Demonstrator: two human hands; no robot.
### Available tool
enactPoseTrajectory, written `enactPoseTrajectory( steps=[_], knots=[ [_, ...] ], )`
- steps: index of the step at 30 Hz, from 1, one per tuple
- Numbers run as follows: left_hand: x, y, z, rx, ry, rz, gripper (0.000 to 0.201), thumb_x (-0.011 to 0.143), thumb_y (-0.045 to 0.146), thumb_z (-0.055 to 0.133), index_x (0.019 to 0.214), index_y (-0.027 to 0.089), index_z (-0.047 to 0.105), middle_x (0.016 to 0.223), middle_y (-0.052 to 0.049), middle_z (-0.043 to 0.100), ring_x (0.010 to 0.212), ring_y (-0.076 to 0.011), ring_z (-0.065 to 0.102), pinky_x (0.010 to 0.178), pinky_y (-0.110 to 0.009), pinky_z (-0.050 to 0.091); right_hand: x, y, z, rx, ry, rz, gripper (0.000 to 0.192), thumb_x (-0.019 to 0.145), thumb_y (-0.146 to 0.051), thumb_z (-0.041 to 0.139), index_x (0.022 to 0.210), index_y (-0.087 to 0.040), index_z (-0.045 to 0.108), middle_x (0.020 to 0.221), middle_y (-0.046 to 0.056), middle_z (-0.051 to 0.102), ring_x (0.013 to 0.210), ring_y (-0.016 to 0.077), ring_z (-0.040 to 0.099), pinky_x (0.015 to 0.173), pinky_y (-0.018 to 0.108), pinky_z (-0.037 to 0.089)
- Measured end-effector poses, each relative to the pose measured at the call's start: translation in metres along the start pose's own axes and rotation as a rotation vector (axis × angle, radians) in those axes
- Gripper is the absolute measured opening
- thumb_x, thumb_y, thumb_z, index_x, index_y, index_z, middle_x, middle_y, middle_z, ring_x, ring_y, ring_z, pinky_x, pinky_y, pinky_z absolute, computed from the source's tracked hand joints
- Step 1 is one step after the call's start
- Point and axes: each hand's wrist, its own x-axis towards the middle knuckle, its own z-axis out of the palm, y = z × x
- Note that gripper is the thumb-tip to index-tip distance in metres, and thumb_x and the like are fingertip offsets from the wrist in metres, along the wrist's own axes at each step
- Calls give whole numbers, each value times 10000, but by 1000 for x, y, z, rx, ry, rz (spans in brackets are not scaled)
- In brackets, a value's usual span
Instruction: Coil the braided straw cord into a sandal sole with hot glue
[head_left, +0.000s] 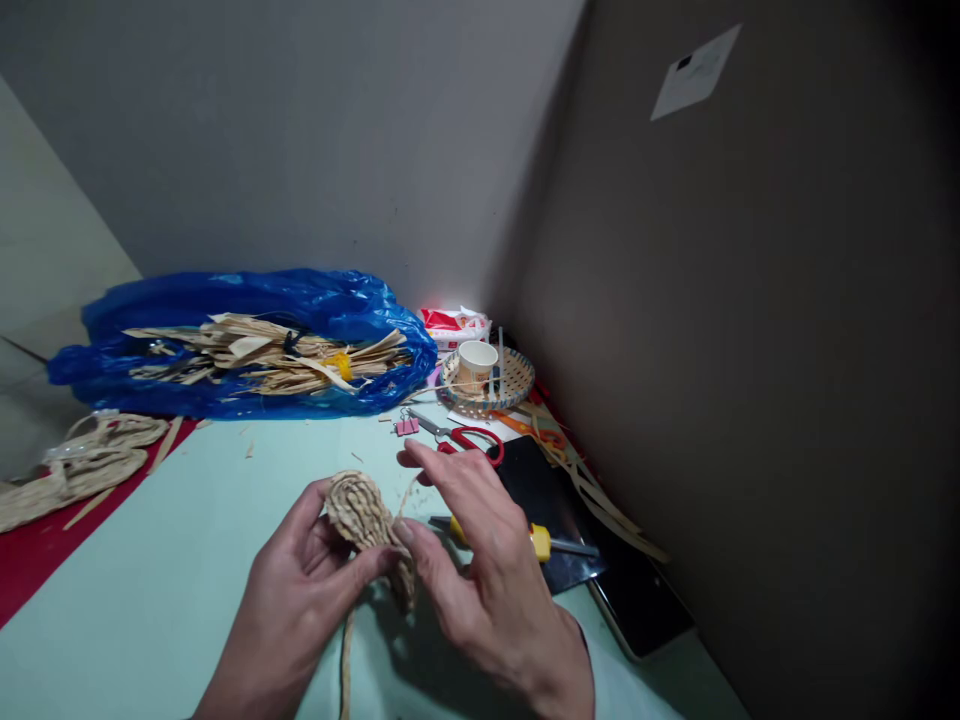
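My left hand (pixel 307 575) is closed on a coiled piece of braided straw (pixel 360 510), tilted above the table, with the thumb pressed along its lower side. A braided straw cord (pixel 346 660) hangs below it toward the near edge. My right hand (pixel 480 560) is just to the right, thumb and fingers spread apart, its thumb tip at the edge of the straw piece. A thin straw strand (pixel 407 495) rises between that thumb and the fingers; whether the fingers pinch it is unclear.
Behind lies a blue plastic bag (pixel 247 400) of straw bundles. Red-handled scissors (pixel 476 432), a pink binder clip (pixel 407 426), a yellow-handled tool (pixel 540 542) and a phone (pixel 645 610) are nearby. A paper cup (pixel 476 370) stands in a woven basket (pixel 521 375). Walls border the table.
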Motion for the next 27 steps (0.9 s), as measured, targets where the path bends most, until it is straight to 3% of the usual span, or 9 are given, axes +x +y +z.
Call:
enactPoseTrajectory(
  steps=[5,10,15,20,24,27],
  knots=[
    [2,-2,5,-24,34,-6,595,613,287,923,1111,203,608,901,-14,816,846,-184,756,761,-209,597,-5,-7,4,-124,-156,18,466,947,-156,583,1407,-97,533,1268,135,653,1136,296,543,1018,510,471],
    [1,-5,4,-41,15,-25,507,751,345,845,1179,220,604,1075,-35,810,1080,-208,731,926,-238,557,-10,-5,13,-276,-250,11,548,904,-144,642,1421,-94,469,1302,142,617,1162,330,514,1024,570,454],
    [-3,-9,5,-68,-59,-42,426,825,394,795,1184,250,618,1164,-32,786,1117,-231,705,949,-271,547,-8,2,18,-429,-184,-68,303,972,-142,598,1273,-112,570,1126,125,675,989,313,552,891,530,478],
    [-9,-6,5,-90,-84,-57,416,839,467,767,1191,278,647,1197,-28,766,1128,-258,687,877,-276,571,-7,3,17,-423,-135,-87,194,1001,-126,551,1185,-121,611,1074,110,689,944,288,556,864,487,458],
    [-9,1,-3,-42,-13,-48,364,860,512,728,1144,288,688,1140,-20,778,1046,-236,705,825,-237,566,-7,2,12,-396,-138,-67,193,992,-147,585,1181,-119,609,1109,105,678,993,284,535,924,482,438],
    [-5,6,-11,178,110,57,313,830,514,754,1057,300,731,1061,6,797,952,-212,724,797,-211,565,-6,2,11,-399,-162,-84,181,985,-128,580,1162,-113,612,1089,104,676,975,282,528,899,477,436]
  ],
)
